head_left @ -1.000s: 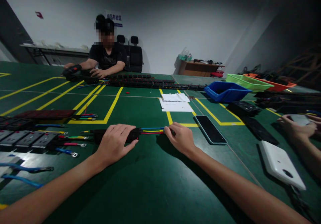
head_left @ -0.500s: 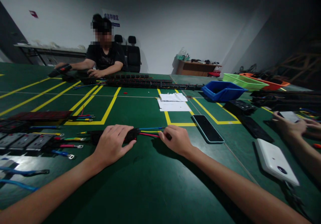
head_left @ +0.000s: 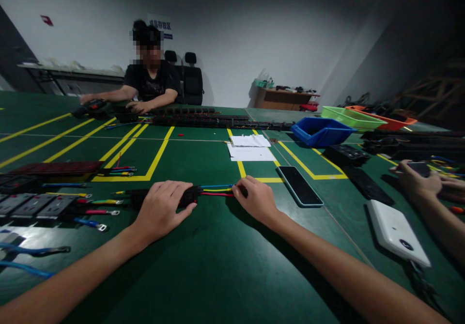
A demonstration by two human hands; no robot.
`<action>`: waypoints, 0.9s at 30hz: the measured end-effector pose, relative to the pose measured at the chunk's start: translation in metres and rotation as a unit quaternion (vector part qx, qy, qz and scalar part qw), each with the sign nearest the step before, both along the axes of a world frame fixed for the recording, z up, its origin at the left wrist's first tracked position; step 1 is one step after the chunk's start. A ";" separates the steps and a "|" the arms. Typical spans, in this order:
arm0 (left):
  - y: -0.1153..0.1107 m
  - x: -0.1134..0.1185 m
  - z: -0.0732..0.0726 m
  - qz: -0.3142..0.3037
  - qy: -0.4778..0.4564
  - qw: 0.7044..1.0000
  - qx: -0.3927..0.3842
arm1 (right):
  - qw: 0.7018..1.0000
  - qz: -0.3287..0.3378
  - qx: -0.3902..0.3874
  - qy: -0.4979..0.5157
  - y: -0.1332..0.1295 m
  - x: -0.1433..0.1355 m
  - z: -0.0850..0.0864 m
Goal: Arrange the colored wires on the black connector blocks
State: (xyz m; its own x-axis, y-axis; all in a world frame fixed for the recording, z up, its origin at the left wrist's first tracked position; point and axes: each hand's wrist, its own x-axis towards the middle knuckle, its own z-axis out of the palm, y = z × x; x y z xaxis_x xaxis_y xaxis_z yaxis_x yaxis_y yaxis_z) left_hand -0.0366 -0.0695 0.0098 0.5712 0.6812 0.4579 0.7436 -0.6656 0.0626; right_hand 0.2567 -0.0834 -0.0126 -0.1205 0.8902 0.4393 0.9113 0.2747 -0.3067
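The left hand (head_left: 163, 208) lies flat over a black socket module (head_left: 187, 196) on the green counter (head_left: 218, 266), pressing it down with fingers curled across its top. The module's long axis runs left to right; its blue, yellow and red wires (head_left: 217, 190) stretch rightward into the right hand (head_left: 254, 200), pinched closed on their ends. A phone (head_left: 300, 185) lies beyond, to the right.

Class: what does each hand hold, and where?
Left hand presses the black socket strip near its wire end; right hand pinches the coloured wires' far ends.
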 end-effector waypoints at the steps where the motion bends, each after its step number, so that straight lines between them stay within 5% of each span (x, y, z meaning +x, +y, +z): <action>1: 0.000 0.000 0.000 -0.001 0.000 1.000 -0.001 | 1.000 -0.012 -0.013 -0.008 0.000 -0.001 0.001; 6: -0.001 0.000 0.001 -0.006 -0.007 1.000 0.000 | 0.998 -0.035 -0.044 -0.018 0.000 -0.002 0.003; 17: 0.000 0.000 0.001 -0.003 0.005 1.000 0.003 | 0.994 0.100 0.047 -0.017 -0.005 0.000 0.000; 22: -0.001 0.000 0.001 -0.002 -0.001 1.000 0.003 | 0.992 -0.045 -0.049 -0.103 0.002 0.005 0.021; 27: -0.001 0.000 0.001 -0.002 -0.013 1.000 -0.001 | 0.941 -0.211 -0.136 -0.225 0.012 0.047 0.054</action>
State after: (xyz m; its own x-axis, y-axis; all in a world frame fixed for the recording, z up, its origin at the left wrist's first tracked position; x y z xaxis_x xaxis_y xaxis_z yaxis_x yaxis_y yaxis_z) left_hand -0.0362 -0.0705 0.0110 0.5621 0.6798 0.4711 0.7385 -0.6690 0.0842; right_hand 0.3034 -0.0718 0.0418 0.1488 0.9728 0.1773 0.9762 -0.1731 0.1304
